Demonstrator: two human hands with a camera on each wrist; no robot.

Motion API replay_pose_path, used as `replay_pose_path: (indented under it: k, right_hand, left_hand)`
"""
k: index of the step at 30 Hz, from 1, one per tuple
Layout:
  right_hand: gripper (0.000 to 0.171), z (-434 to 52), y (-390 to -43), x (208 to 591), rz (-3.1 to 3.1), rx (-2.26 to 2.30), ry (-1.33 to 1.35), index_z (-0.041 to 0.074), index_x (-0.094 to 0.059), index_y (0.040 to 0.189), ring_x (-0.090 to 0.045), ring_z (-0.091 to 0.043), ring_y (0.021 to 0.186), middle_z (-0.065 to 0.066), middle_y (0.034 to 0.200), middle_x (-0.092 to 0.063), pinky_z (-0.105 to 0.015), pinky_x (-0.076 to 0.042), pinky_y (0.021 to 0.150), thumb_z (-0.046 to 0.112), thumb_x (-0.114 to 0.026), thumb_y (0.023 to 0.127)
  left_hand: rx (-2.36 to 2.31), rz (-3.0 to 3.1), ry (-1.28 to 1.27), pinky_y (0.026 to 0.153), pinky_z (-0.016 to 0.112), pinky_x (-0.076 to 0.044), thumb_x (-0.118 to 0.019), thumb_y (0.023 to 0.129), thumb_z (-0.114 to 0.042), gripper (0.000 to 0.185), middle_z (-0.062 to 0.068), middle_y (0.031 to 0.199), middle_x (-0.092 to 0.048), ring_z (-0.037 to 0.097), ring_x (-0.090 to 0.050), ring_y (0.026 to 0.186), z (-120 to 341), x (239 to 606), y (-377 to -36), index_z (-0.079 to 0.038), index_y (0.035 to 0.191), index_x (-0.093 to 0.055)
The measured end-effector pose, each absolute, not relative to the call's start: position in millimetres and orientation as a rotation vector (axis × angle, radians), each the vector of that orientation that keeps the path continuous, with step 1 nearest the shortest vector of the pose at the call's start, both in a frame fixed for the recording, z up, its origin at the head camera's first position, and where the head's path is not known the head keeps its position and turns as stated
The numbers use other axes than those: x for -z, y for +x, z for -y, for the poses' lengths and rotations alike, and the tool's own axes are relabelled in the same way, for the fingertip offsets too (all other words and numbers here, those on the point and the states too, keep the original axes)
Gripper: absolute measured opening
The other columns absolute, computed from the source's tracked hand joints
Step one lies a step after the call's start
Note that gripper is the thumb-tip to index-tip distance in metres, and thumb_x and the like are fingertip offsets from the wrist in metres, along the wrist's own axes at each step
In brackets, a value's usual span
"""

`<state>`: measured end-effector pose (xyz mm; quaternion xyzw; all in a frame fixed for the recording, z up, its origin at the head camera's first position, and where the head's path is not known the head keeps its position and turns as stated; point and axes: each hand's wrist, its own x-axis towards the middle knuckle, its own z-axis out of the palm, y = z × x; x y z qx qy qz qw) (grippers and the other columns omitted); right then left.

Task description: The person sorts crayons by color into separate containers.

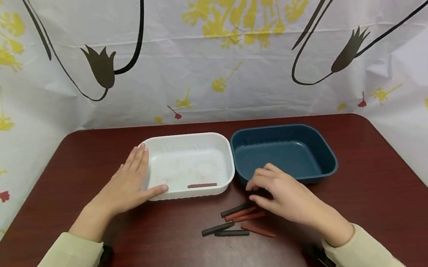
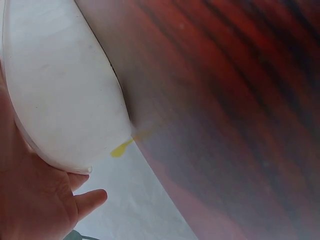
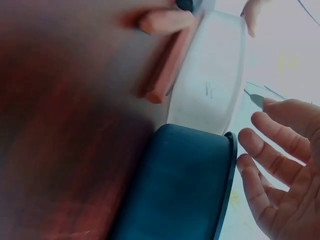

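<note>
Sticks (image 1: 239,222) on table — just beneath right hand's (image 1: 287,197) fingertips, untouched.

The surface (image 1: 172,259) was dark wood-grain with a soft sheen. On it, the white tray (image 1: 227,158) and blue tray (image 1: 327,150) looked smooth plastic; the sticks (image 1: 231,225) beside them matt.

dark table (image 1: 380,185) bears two trays (and sticks (image 1: 239,224)).
</note>
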<state>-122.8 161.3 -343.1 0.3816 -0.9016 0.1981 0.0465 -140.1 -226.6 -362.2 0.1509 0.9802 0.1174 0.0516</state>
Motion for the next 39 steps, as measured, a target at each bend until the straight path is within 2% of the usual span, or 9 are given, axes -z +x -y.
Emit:
replay_pose_path:
  k: [15, 25, 31, 39]
  right_hand:
    - [0.009, -172, -107, 355, 2.914, -0.599, 1.332, 0.024, -0.068, 0.089, -0.052, -0.003, 0.08, 0.013, 0.086, -0.058, -0.022, -0.048, 0.07, 0.019, -0.075, 0.088]
    - [0.013, -167, -111, 360, 3.16, -0.615, 1.407, 0.023, -0.067, 0.085, -0.043, 0.002, 0.061, 0.013, 0.07, -0.05, -0.018, -0.039, 0.056, 0.025, -0.08, 0.084]
    - [0.024, -161, -115, 361, 3.174, -0.544, 1.458, 0.025, -0.059, 0.073, -0.04, 0.001, 0.057, 0.014, 0.068, -0.05, -0.018, -0.038, 0.052, 0.016, -0.079, 0.082]
    - [0.024, -161, -115, 361, 3.151, -0.547, 1.442, 0.026, -0.059, 0.072, -0.04, 0.001, 0.055, 0.016, 0.065, -0.048, -0.017, -0.035, 0.049, 0.01, -0.072, 0.083]
  left_hand:
    - [-0.354, -2.976, 0.462, 0.119, 0.064, -0.018, -0.05, 0.09, -0.072, 0.113, 0.02, 0.167, 0.005, 0.039, 0.004, 0.155, 226, 360, -142, 0.006, 0.157, -0.002]
    - [-0.359, -2.983, 0.471, 0.121, 0.061, -0.015, -0.05, 0.09, -0.072, 0.113, 0.019, 0.167, 0.006, 0.038, 0.004, 0.155, 226, 362, -143, 0.006, 0.157, -0.002]
    - [-0.381, -2.979, 0.448, 0.12, 0.062, -0.017, -0.051, 0.09, -0.072, 0.114, 0.019, 0.167, 0.008, 0.038, 0.003, 0.155, 225, 362, -142, 0.004, 0.157, 0.002]
    - [-0.393, -2.976, 0.454, 0.121, 0.06, -0.015, -0.051, 0.09, -0.072, 0.114, 0.018, 0.167, 0.008, 0.037, 0.004, 0.155, 226, 362, -141, 0.005, 0.157, 0.002]
